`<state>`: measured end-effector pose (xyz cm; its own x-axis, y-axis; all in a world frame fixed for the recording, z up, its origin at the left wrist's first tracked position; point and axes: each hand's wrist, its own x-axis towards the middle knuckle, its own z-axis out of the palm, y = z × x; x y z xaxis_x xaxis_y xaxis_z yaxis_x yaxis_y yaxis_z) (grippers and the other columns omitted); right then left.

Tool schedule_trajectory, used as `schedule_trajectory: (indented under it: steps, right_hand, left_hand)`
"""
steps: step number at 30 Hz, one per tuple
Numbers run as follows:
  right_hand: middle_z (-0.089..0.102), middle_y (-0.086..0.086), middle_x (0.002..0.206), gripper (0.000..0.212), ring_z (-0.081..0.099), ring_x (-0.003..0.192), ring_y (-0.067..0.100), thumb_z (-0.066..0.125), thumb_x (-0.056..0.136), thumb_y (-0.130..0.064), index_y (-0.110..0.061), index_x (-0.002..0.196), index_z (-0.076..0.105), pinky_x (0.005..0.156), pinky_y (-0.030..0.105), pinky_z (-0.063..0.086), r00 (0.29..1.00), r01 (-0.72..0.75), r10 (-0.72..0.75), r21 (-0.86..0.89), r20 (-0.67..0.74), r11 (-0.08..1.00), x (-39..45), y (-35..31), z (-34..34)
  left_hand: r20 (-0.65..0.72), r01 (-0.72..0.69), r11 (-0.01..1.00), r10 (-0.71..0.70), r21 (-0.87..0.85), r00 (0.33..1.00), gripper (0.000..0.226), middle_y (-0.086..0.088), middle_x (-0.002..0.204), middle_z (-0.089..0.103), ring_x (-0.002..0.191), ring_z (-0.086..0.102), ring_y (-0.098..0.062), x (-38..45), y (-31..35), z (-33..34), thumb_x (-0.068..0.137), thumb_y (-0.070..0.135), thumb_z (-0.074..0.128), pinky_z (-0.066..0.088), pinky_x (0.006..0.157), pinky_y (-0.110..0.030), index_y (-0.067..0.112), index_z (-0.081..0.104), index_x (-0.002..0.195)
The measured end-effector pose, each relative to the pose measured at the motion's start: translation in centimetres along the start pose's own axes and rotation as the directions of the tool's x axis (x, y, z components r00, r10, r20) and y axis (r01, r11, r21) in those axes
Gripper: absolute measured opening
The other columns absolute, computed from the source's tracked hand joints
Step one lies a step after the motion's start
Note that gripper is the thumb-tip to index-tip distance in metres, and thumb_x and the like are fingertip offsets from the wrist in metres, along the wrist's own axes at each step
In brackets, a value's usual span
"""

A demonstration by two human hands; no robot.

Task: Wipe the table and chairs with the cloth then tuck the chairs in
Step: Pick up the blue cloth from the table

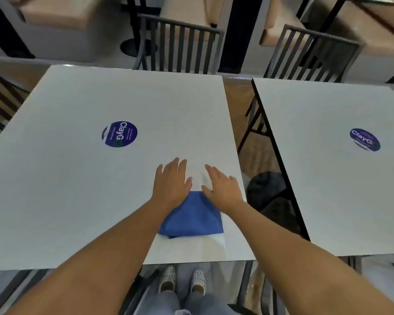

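A folded blue cloth (192, 218) lies on the white table (66, 178) near its front right corner. My left hand (172, 181) and my right hand (221, 186) hover flat and side by side just beyond the cloth's far edge, fingers spread, palms down, holding nothing. My wrists cover the cloth's far corners. A dark slatted chair (180, 45) stands at the table's far side, its back against the table edge.
A round blue sticker (119, 134) marks the table's middle. A second white table (341, 169) stands to the right across a narrow gap, with another slatted chair (314, 54) behind it. My feet (182, 280) show below the near edge.
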<state>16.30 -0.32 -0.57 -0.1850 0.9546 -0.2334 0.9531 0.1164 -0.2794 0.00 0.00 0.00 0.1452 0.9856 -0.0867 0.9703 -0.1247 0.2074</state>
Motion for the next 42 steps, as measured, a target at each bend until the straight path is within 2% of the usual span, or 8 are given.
schedule_trajectory:
  steps: [7, 11, 14, 17, 21, 27, 35, 42]
  right_hand:
    - [0.025, 0.01, 0.154, 0.069, 0.028, 0.138, 0.027, 0.027, 0.09, -0.056, -0.02, 0.149, 0.023, 0.112, 0.04, 0.019, 0.976, 0.214, -0.208, -0.084, 0.069, 0.973, -2.3, 0.2, 3.9]
    - [0.007, 0.011, 0.158, 0.085, 0.009, 0.144, 0.032, 0.018, 0.079, -0.071, -0.026, 0.15, 0.017, 0.116, 0.04, 0.008, 0.93, 0.347, -0.328, -0.105, 0.167, 0.932, -2.9, 0.0, 5.3]
    - [-0.005, 0.01, 0.158, 0.082, -0.002, 0.145, 0.032, 0.03, 0.082, -0.072, -0.033, 0.15, 0.006, 0.116, 0.043, 0.001, 0.912, 0.388, -0.36, -0.126, 0.197, 0.913, -2.9, -0.2, 6.0]
    - [-0.01, 0.009, 0.158, 0.088, -0.006, 0.145, 0.034, 0.016, 0.072, -0.077, -0.038, 0.149, 0.001, 0.115, 0.046, -0.001, 0.907, 0.405, -0.376, -0.146, 0.192, 0.903, -2.8, -0.4, 6.6]
    - [-0.011, 0.006, 0.158, 0.084, -0.007, 0.144, 0.039, 0.016, 0.072, -0.079, -0.045, 0.146, -0.006, 0.114, 0.052, -0.003, 0.899, 0.43, -0.402, -0.174, 0.177, 0.886, -2.6, -0.5, 7.2]
    - [0.006, 0.009, 0.158, 0.082, 0.01, 0.14, 0.048, 0.022, 0.076, -0.083, -0.043, 0.146, 0.009, 0.109, 0.063, 0.007, 0.877, 0.481, -0.469, -0.189, 0.105, 0.856, -2.4, -0.5, 8.8]
    - [0.039, 0.015, 0.147, 0.066, 0.042, 0.122, 0.047, 0.038, 0.081, -0.066, -0.034, 0.138, 0.041, 0.095, 0.057, 0.036, 0.876, 0.439, -0.474, -0.266, -0.083, 0.858, -2.6, -1.2, 9.9]
    - [0.058, 0.018, 0.116, 0.053, 0.058, 0.093, 0.038, 0.039, 0.083, -0.051, -0.026, 0.126, 0.059, 0.073, 0.043, 0.047, 0.912, 0.366, -0.397, -0.238, -0.1, 0.9, -2.7, -4.2, 9.9]
  left_hand:
    - [-0.1, 0.049, 0.99, -0.062, -0.129, 0.993, 0.058, -0.016, 0.129, 0.05, 0.117, 0.048, -0.033, -6.6, -4.6, 3.0, 0.084, 0.049, 0.043, 0.037, 0.093, -0.046, 0.008, 0.055, 0.125]
    - [-0.123, 0.089, 0.99, -0.103, -0.111, 0.987, 0.068, -0.016, 0.13, 0.045, 0.118, 0.039, -0.029, -11.9, -6.4, 5.3, 0.077, 0.058, 0.044, 0.027, 0.094, -0.043, 0.01, 0.048, 0.125]
    - [-0.096, 0.278, 0.934, -0.306, -0.225, 0.947, 0.066, -0.014, 0.126, 0.042, 0.114, 0.042, -0.033, -15.8, -6.2, 6.9, 0.079, 0.056, 0.04, 0.035, 0.093, -0.052, 0.01, 0.047, 0.125]
    - [0.004, 0.446, 0.862, -0.458, -0.243, 0.889, 0.07, -0.016, 0.133, 0.043, 0.121, 0.038, -0.033, -18.1, -5.5, 8.0, 0.08, 0.059, 0.034, 0.034, 0.095, -0.055, 0.01, 0.048, 0.128]
    - [0.038, 0.44, 0.881, -0.441, -0.172, 0.897, 0.079, -0.018, 0.144, 0.036, 0.132, 0.03, -0.033, -18.8, -4.9, 9.0, 0.086, 0.066, 0.023, 0.027, 0.101, -0.055, 0.008, 0.04, 0.137]
    - [0.012, 0.298, 0.951, -0.298, -0.087, 0.955, 0.101, -0.017, 0.155, 0.012, 0.143, 0.008, -0.031, -19.3, -5.6, 10.3, 0.081, 0.078, 0.023, -0.002, 0.114, -0.047, 0.003, 0.017, 0.147]
    - [-0.038, 0.184, 0.983, -0.185, -0.016, 0.982, 0.096, -0.011, 0.157, -0.003, 0.145, 0.004, -0.028, -19.0, -7.1, 11.4, 0.084, 0.072, 0.028, 0.007, 0.115, -0.049, 0.001, 0.012, 0.147]
    - [-0.075, 0.195, 0.978, -0.201, -0.078, 0.977, 0.094, -0.017, 0.151, 0.025, 0.142, 0.015, -0.028, -19.2, -6.8, 11.0, 0.082, 0.071, 0.034, 0.007, 0.114, -0.047, 0.001, 0.024, 0.144]
